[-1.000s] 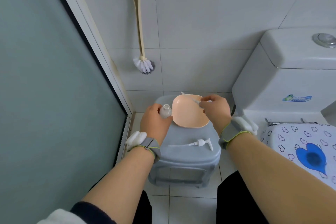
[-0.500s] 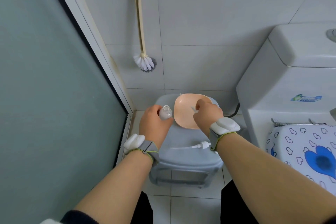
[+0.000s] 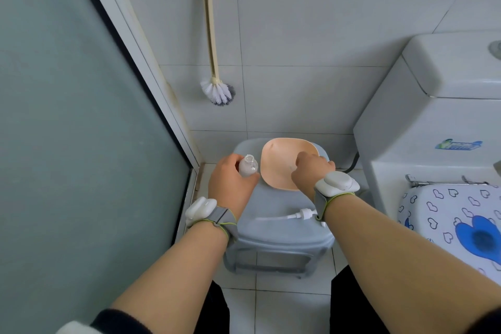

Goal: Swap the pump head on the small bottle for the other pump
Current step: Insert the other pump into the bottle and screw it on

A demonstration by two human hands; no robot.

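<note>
My left hand (image 3: 230, 186) grips the small clear bottle (image 3: 248, 167) upright at the back left of the grey stool (image 3: 271, 233). The bottle's neck is bare, with no pump on it. My right hand (image 3: 309, 171) is curled low over the peach dish (image 3: 276, 171) beside the bottle. Its fingers are closed around the removed pump, which is almost entirely hidden by the hand. The other white pump (image 3: 298, 215) lies flat on the stool's front, its tube pointing left and its head partly under my right wrist.
A toilet tank (image 3: 433, 122) and a lid with a heart-print cover (image 3: 461, 214) stand close on the right. On the left is a frosted glass door (image 3: 67, 144). A toilet brush (image 3: 217, 91) hangs on the tiled wall behind the stool.
My right hand has moved from the dish's far right rim down into the dish, turning palm down with the removed pump. The left hand and the bottle have stayed put.
</note>
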